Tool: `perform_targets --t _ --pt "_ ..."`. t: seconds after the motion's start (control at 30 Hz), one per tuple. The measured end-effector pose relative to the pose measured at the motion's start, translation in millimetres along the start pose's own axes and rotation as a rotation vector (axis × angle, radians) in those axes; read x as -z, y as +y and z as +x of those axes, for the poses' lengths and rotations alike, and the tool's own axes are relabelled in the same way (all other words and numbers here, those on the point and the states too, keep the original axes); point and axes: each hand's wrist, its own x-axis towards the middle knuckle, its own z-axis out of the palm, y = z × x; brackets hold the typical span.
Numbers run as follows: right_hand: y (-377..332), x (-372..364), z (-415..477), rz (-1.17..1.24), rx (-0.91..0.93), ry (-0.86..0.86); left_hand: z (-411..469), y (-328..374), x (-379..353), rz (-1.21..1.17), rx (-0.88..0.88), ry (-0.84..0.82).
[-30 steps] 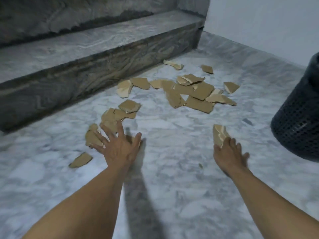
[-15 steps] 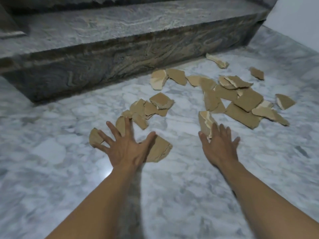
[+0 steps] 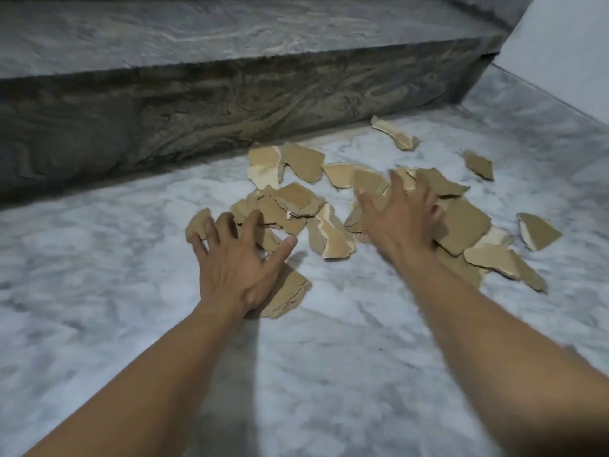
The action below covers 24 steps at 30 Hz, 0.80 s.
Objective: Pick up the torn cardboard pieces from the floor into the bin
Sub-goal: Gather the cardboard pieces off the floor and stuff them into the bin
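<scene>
Roughly twenty cardboard pieces [image 3: 461, 225], two hands [image 3: 230, 272], one step [image 3: 230, 100].

Many torn brown cardboard pieces [image 3: 464, 225], ragged-edged with pale inner layers showing, lie flat and overlapping in a loose heap on the grey marble floor [image 3: 99, 258]. A few strays [image 3: 537, 230] lie apart on the right.

Only one cam here, on my head, tilted forward and down over the floor [image 3: 99, 291], stone step [image 3: 197, 103] close ahead.
</scene>
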Motion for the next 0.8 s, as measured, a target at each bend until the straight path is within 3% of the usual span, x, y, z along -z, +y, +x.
perform_targets --t 0.1,0.17,0.27,0.33,0.53,0.67,0.8 --pt "53.0 -0.9 50.8 -0.023 -0.312 -0.162 14.1 19.2 -9.6 0.010 0.017 0.003" --pt "77.2 2.2 69.5 -0.003 -0.393 -0.295 20.2 32.3 -14.6 0.045 0.031 0.033" --pt "79.6 2.9 76.4 -0.085 -0.311 -0.437 24.3 47.6 -16.3 0.074 0.072 0.033" --pt "70.5 -2.0 69.8 -0.157 -0.198 -0.432 23.1 53.3 -14.1 0.041 0.089 -0.001" --pt "32.0 4.7 53.2 0.020 -0.062 -0.466 23.8 59.0 -11.7 0.078 0.120 -0.045" --pt "17.9 0.2 51.4 0.188 -0.063 -0.404 26.3 67.4 -16.1 -0.028 0.125 -0.005" --pt "-8.2 -2.6 63.0 0.396 -0.197 -0.390 48.4 83.3 -26.9 -0.163 0.050 0.063"
